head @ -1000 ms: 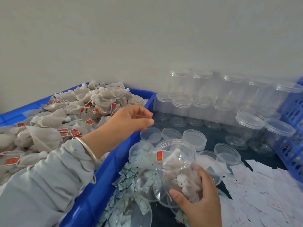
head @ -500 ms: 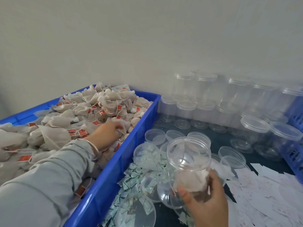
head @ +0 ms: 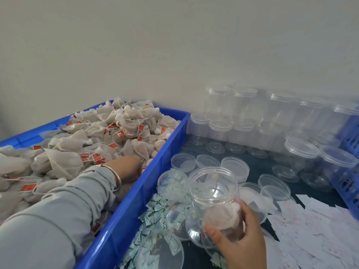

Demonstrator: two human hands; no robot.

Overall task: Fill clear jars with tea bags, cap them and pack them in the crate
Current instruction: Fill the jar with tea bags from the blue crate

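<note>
The right hand (head: 240, 237) holds the jar (head: 215, 199) in a curled grip, mouth open and tilted toward the camera, above the bench (head: 252, 166). Tea bags (head: 221, 216) lie in the jar's bottom. The left hand (head: 128, 167) reaches into the bag pile (head: 93, 136) in the blue tub (head: 136, 206); its grip cannot be determined. Loose lids (head: 235, 167) lie behind the jar.

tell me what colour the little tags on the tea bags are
Red-orange, on the tea bag tags in the blue bin, seen in the head view.
</note>
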